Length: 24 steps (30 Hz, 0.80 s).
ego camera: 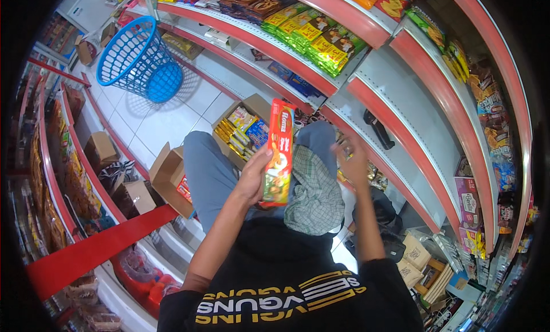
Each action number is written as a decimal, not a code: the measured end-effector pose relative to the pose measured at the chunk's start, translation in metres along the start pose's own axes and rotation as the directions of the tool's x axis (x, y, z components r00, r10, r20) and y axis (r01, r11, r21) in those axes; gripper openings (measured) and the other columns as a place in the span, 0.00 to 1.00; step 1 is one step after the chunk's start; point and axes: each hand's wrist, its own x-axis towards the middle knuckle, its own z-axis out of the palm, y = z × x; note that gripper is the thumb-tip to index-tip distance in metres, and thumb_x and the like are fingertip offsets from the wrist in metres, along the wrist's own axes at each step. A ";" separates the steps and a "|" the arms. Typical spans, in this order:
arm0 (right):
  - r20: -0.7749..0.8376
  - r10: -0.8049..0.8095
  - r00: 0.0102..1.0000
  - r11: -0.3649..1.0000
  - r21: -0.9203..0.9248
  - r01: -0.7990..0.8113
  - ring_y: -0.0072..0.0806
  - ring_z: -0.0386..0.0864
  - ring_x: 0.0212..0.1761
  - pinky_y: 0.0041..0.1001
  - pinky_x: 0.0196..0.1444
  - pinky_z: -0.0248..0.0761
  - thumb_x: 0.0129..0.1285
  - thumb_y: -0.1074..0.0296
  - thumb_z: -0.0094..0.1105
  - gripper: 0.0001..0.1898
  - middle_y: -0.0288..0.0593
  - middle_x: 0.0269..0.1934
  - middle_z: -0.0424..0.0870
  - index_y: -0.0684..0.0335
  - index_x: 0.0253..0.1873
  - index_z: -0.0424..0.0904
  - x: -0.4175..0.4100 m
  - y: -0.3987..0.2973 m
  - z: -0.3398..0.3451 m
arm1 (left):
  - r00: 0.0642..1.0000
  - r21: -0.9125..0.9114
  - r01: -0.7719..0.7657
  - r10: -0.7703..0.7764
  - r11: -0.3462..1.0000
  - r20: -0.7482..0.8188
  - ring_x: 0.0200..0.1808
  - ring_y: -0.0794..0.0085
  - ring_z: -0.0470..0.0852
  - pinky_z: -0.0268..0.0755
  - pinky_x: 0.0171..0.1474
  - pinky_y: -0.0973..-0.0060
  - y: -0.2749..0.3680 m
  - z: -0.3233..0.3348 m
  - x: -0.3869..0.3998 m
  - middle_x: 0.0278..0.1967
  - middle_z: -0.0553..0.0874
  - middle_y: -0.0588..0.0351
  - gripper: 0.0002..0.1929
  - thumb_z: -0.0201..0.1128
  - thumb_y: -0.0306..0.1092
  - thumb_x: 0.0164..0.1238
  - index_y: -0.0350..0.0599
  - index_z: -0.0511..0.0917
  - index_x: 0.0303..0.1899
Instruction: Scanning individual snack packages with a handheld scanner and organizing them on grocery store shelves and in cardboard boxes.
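My left hand (pixel 254 177) is closed around the lower left edge of a long red Roma biscuit packet (pixel 281 147), held upright over my lap. My right hand (pixel 351 158) is raised beside my right knee at the lower shelf edge, somewhat blurred; nothing clear shows in it. A checked grey-green cloth (pixel 316 194) lies crumpled on my lap. Beyond my knees, an open cardboard box (pixel 219 130) holds snack packets in gold, white and blue wrappers (pixel 258 133). Left of my left knee stands another open cardboard box (pixel 161 162) with red packets in it.
Shelves with red edges (pixel 399 177) curve along the right, bearing a black handheld device (pixel 379 129) and green snack packs (pixel 318 42). A blue plastic basket (pixel 165 80) lies tilted on the tiled floor. Stocked shelves and small cartons (pixel 101 149) line the left. A black bag (pixel 382 216) sits at lower right.
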 end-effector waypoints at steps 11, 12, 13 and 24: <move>-0.297 -0.108 0.949 0.942 0.275 0.193 0.36 0.72 0.62 0.31 0.60 0.67 0.68 0.66 0.56 0.31 0.56 0.63 0.70 0.70 0.71 0.55 -0.007 -0.087 -0.002 | 0.972 0.596 -0.232 0.156 0.768 0.177 0.56 0.70 0.76 0.70 0.57 0.71 -0.007 0.072 0.051 0.61 0.74 0.53 0.26 0.57 0.39 0.72 0.45 0.63 0.68; -0.352 -0.122 0.928 0.970 0.158 0.187 0.35 0.73 0.61 0.31 0.59 0.68 0.69 0.64 0.56 0.30 0.56 0.62 0.72 0.69 0.71 0.58 0.009 -0.087 -0.014 | 0.933 0.630 -0.347 0.188 0.695 0.306 0.58 0.69 0.74 0.69 0.58 0.71 -0.011 0.078 0.058 0.63 0.72 0.53 0.28 0.58 0.39 0.71 0.46 0.62 0.70; -0.389 -0.109 0.915 0.974 0.142 0.176 0.33 0.76 0.58 0.30 0.59 0.67 0.69 0.63 0.55 0.30 0.55 0.60 0.74 0.68 0.71 0.59 0.023 -0.087 -0.022 | 0.933 0.612 -0.350 0.200 0.709 0.300 0.58 0.69 0.74 0.69 0.58 0.71 -0.015 0.084 0.065 0.63 0.72 0.53 0.28 0.58 0.39 0.71 0.46 0.62 0.70; -0.448 -0.236 0.863 0.580 -0.777 -0.244 0.48 0.80 0.51 0.57 0.50 0.66 0.59 0.37 0.52 0.29 0.52 0.44 0.86 0.48 0.58 0.80 0.107 -0.100 -0.041 | 0.893 0.646 -0.439 0.379 0.625 0.241 0.56 0.62 0.78 0.72 0.55 0.70 -0.039 0.082 0.100 0.63 0.72 0.45 0.28 0.61 0.35 0.64 0.44 0.66 0.67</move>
